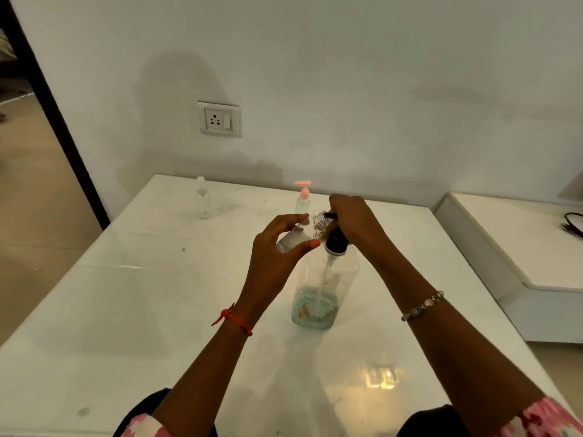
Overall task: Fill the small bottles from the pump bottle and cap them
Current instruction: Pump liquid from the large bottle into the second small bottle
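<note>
The small bottle (295, 238) lies tilted in the left hand (277, 257), pinched between thumb and fingers. Its open neck points right, touching the spout of the pump bottle (325, 279) standing mid-desk (157, 310). The right hand (353, 216) curls over the pump head. A clear bottle (203, 198) and a pink-topped bottle (303, 197) stand near the far edge.

Red thread band (232, 318) on left wrist, silver beaded bracelet (422, 305) on right, pink patterned sleeves (549, 417).

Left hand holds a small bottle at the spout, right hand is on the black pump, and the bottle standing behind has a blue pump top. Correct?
Not quite: in the head view, the bottle behind has a pink pump top, not blue. The rest holds.
</note>
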